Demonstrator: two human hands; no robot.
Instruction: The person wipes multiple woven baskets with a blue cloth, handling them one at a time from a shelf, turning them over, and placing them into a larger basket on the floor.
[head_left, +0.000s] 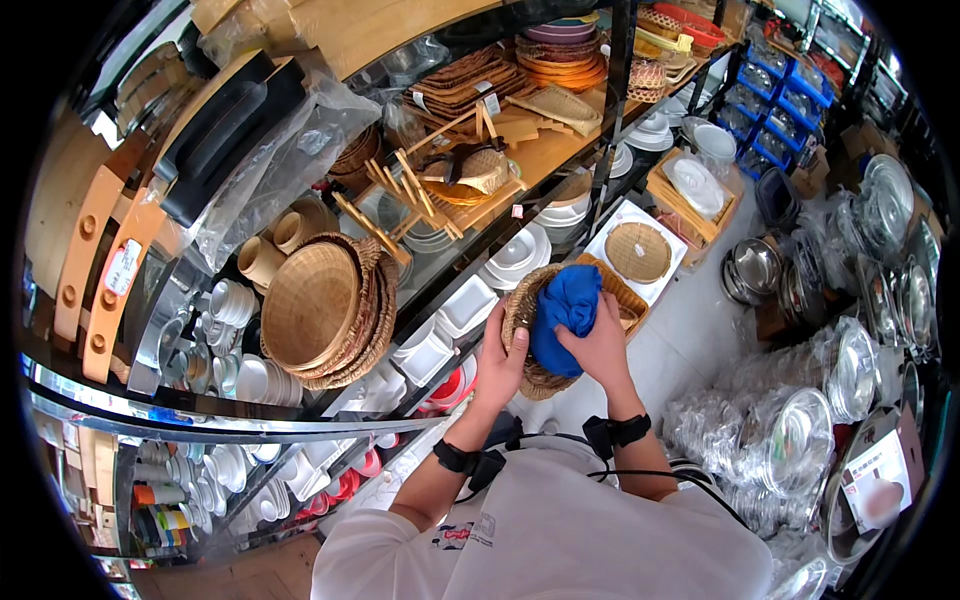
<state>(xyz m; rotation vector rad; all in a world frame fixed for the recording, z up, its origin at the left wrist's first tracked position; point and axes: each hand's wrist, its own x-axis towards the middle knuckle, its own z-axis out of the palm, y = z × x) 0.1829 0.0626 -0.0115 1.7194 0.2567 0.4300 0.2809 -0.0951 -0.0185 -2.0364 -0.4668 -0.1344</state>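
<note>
My left hand (504, 361) grips the left side of a woven basket (541, 381), its thumb over the rim. My right hand (598, 346) holds a crumpled blue cloth (564, 322) against the basket's right side and partly over its opening. The cloth hides much of the basket's inside. Both hands are in front of my body, beside the shelving. Behind the basket, a rectangular wicker tray (634, 300) and a round woven tray (637, 253) sit low down, the round one on a white box.
Stacked round baskets (311, 304) stand on the shelf at left. White dishes (466, 306) fill the lower shelf. Plastic-wrapped metal trays (799, 442) crowd the right side. A dark shelf post (611, 112) rises ahead; blue bins (772, 105) stand farther off.
</note>
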